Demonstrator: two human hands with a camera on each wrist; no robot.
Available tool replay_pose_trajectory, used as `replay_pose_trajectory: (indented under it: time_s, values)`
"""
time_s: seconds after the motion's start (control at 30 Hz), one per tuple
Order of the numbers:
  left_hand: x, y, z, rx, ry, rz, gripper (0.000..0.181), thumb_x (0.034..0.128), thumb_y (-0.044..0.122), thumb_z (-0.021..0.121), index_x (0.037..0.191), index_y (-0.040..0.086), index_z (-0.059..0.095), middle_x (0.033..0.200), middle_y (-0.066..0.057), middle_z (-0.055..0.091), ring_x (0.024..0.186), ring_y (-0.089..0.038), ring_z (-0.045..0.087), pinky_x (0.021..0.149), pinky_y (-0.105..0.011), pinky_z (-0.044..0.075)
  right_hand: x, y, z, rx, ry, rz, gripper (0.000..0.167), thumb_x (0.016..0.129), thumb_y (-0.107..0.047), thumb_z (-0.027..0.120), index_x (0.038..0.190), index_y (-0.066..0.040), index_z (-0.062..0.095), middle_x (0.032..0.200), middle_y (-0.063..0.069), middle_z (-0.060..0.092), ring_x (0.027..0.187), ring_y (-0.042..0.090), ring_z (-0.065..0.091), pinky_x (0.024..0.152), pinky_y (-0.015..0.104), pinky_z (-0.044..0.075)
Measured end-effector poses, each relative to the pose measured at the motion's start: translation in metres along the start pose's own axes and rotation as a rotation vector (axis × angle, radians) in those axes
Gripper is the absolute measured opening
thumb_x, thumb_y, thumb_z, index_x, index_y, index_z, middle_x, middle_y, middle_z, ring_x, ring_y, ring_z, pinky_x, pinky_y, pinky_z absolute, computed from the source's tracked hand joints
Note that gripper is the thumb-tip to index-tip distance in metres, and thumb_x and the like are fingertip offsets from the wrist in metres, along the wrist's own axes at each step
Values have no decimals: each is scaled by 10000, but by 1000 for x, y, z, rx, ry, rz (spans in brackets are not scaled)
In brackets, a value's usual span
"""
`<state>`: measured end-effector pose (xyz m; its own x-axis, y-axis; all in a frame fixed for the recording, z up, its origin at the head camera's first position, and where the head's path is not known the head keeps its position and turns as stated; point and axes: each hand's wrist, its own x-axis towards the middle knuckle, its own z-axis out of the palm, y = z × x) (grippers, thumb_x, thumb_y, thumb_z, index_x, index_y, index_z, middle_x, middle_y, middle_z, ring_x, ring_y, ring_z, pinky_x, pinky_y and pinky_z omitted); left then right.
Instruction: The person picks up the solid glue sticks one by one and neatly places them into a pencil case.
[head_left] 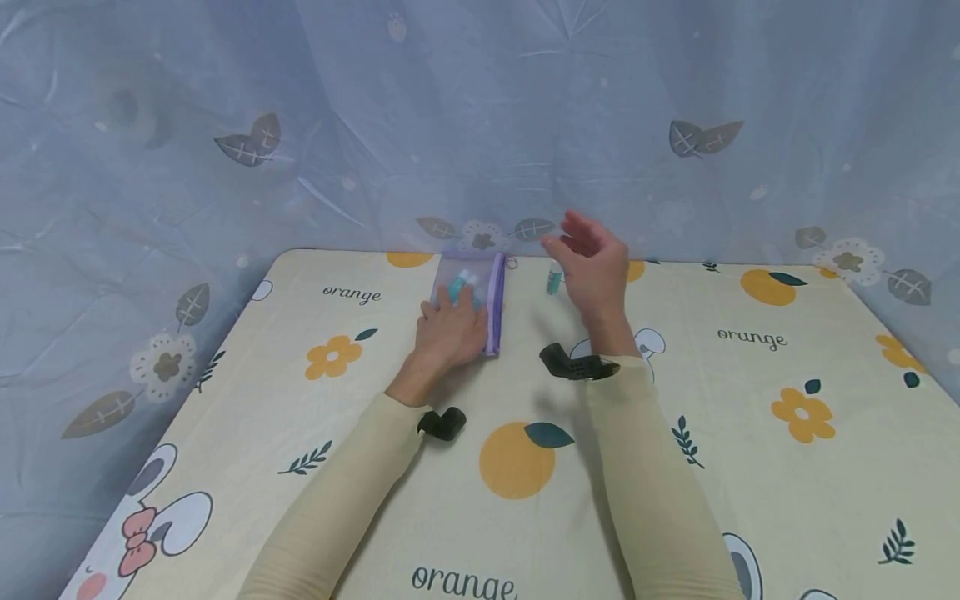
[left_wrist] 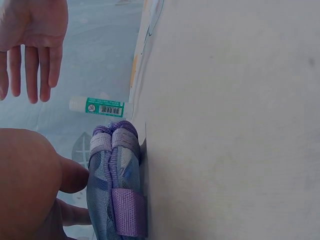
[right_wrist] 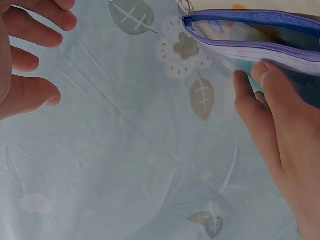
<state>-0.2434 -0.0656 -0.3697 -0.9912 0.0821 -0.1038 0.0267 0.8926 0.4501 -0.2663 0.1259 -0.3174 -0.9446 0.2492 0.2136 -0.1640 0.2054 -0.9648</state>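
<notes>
A purple mesh zip pouch [head_left: 496,304] lies near the table's far edge, with a teal and white item [head_left: 459,283] showing through the mesh. My left hand [head_left: 453,329] rests on the pouch with its fingers spread. In the right wrist view, the pouch's zipper [right_wrist: 250,46] gapes. Just right of the pouch, a glue stick [left_wrist: 105,106] with a green barcode label stands upright on the table. My right hand [head_left: 592,262] is raised beside and above the glue stick, holding nothing. Its fingers look loosely extended in the left wrist view.
A cream cloth with orange, flower and rabbit prints covers the table [head_left: 517,533]. Behind the far edge hangs a blue-grey curtain [head_left: 480,125] with leaf prints. Black wrist mounts [head_left: 577,364] sit on both sleeves.
</notes>
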Motion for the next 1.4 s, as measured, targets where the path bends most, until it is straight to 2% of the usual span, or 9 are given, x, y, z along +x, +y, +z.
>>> replay_pose_trajectory:
  time_s: [0.2, 0.5, 0.67, 1.1, 1.4]
  values:
    - [-2, 1, -3, -14, -2, 2, 636, 1133, 385, 309, 1688, 83, 242, 1747, -311, 132, 1531, -610, 253, 1230, -676, 297, 2, 2, -4, 3, 19, 7, 529, 974, -284, 791, 1474, -218, 632, 1477, 26, 661, 1362, 197, 629, 1138, 343, 513]
    - [-2, 1, -2, -19, -9, 9, 640, 1134, 387, 293, 1690, 78, 231, 1749, -314, 115, 1551, -615, 218, 1244, -678, 278, 3, 8, -6, -12, 26, 22, 544, 984, -256, 778, 1496, -186, 609, 1489, 31, 654, 1373, 189, 618, 1142, 343, 510]
    - [0, 1, -1, -11, -12, 6, 641, 1135, 389, 296, 1695, 86, 224, 1755, -305, 103, 1563, -610, 197, 1248, -681, 270, 4, 13, -6, -29, 24, 58, 561, 978, -248, 786, 1505, -196, 599, 1506, 29, 645, 1382, 195, 615, 1152, 343, 500]
    - [-2, 2, -2, 2, -8, -1, 639, 1136, 394, 308, 1692, 87, 236, 1752, -306, 118, 1541, -609, 244, 1229, -676, 304, 8, 35, -4, -73, 0, 157, 579, 980, -190, 777, 1523, -181, 578, 1519, 50, 637, 1376, 206, 625, 1166, 350, 485]
    - [-1, 1, -1, 1, -10, -2, 643, 1135, 396, 307, 1693, 86, 232, 1752, -305, 122, 1544, -606, 242, 1235, -676, 295, 9, 50, -2, -46, -21, 223, 563, 987, -222, 763, 1518, -178, 583, 1515, 68, 636, 1372, 205, 628, 1171, 376, 476]
